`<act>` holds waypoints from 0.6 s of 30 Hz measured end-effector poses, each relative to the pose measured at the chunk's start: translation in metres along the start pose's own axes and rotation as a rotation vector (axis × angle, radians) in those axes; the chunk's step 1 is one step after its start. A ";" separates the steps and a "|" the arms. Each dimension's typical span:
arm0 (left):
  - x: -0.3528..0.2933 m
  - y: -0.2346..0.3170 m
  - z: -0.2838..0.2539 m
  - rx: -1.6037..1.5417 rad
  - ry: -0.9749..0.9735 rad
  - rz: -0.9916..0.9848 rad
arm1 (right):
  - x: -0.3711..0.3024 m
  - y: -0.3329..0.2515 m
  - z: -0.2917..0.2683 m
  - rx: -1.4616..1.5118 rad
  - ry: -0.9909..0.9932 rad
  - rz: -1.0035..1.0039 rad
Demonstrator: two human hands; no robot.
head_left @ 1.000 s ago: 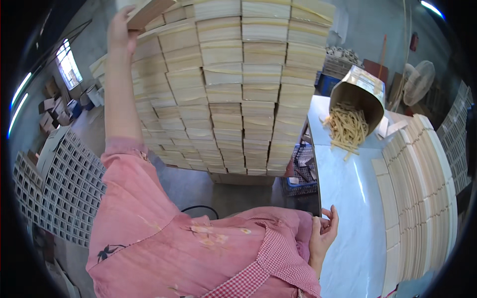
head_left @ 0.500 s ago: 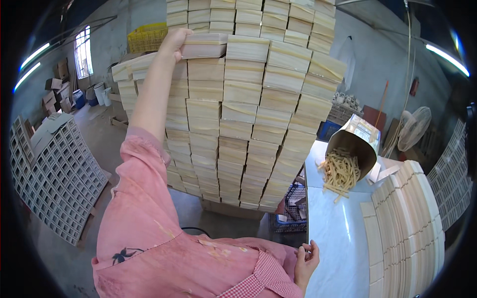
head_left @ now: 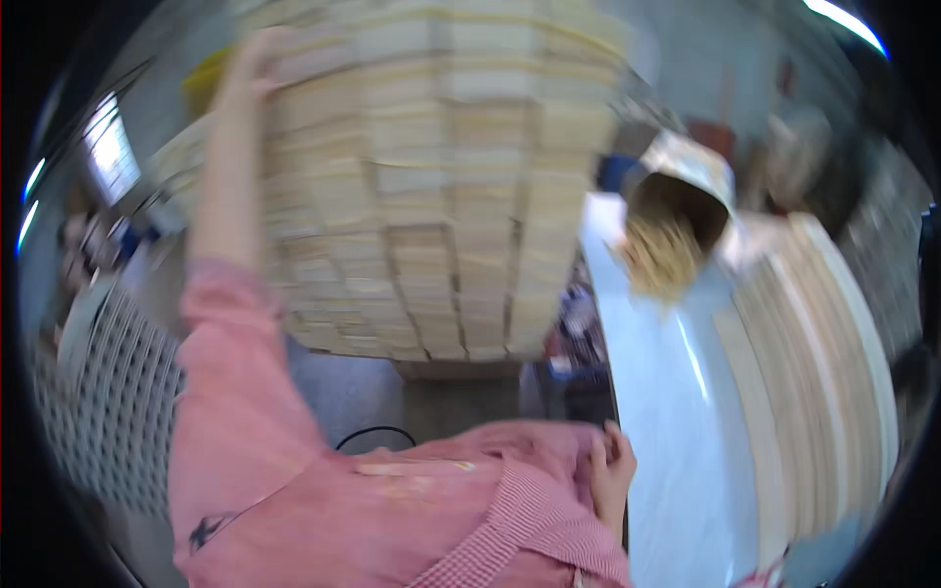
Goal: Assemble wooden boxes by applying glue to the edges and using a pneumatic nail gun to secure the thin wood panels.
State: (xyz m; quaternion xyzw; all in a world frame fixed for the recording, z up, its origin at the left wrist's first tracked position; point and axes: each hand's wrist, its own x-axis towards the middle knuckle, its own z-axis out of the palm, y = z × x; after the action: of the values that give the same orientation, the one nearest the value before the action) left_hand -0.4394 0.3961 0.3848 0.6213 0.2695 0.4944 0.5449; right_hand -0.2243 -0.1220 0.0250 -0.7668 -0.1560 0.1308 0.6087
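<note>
At the top of a tall stack of pale wooden blocks (head_left: 431, 196), my left hand (head_left: 257, 61) grips the left end of a pale wooden block (head_left: 316, 57) in the upper row. Motion blur smears the fingers, but the hand stays against the block's end. My left arm is stretched out in a pink sleeve. My right hand (head_left: 613, 472) hangs low beside the edge of the white table (head_left: 667, 421), its fingers loosely bent and apart. I see nothing in it.
An open carton (head_left: 701, 181) lies tipped on the table, pale strips (head_left: 659, 257) spilling from its mouth. Long rows of pale wooden pieces (head_left: 814, 382) fill the table's right side. Grey lattice panels (head_left: 123, 382) lean at the left. A dark crate (head_left: 578, 333) stands under the table's edge.
The view has swung and blurred, so the stack sits farther left and higher. My left hand keeps its place at the block's end. My right hand stays low by the table edge.
</note>
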 end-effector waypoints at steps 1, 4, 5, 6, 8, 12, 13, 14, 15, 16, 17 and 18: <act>-0.036 -0.027 -0.003 -0.004 -0.079 -0.050 | 0.000 -0.003 0.001 -0.014 0.012 -0.059; -0.063 -0.157 0.001 -0.063 -0.493 -0.292 | -0.005 -0.015 0.002 -0.200 0.145 -0.221; -0.057 -0.190 0.003 -0.060 -0.603 -0.364 | -0.005 -0.020 0.003 -0.148 0.072 -0.073; -0.047 -0.215 0.009 -0.054 -0.701 -0.419 | 0.002 -0.011 0.013 -0.162 0.131 -0.222; -0.021 -0.265 0.020 -0.037 -0.874 -0.497 | -0.010 -0.011 0.011 0.011 0.094 -0.097; 0.034 -0.304 0.086 -0.059 -1.076 -0.496 | -0.039 -0.008 -0.024 0.017 0.225 0.012; 0.051 -0.310 0.105 -0.071 -1.104 -0.471 | -0.038 -0.005 -0.036 0.026 0.227 0.011; 0.067 -0.312 0.127 -0.085 -1.124 -0.445 | -0.042 0.000 -0.051 -0.039 0.341 -0.009; 0.079 -0.314 0.147 -0.094 -1.136 -0.422 | -0.050 0.010 -0.068 -0.101 0.445 -0.026; 0.089 -0.315 0.161 -0.104 -1.135 -0.402 | -0.057 0.019 -0.088 -0.106 0.478 -0.031; 0.098 -0.317 0.173 -0.113 -1.129 -0.384 | -0.065 0.030 -0.114 -0.179 0.650 -0.090; 0.106 -0.316 0.187 -0.117 -1.119 -0.366 | -0.073 0.039 -0.143 -0.249 0.817 -0.146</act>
State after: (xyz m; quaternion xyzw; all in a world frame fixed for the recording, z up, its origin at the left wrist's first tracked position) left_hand -0.1663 0.4943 0.1356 0.6999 0.0160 0.0037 0.7140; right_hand -0.2321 -0.2873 0.0202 -0.8101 0.0292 -0.2467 0.5310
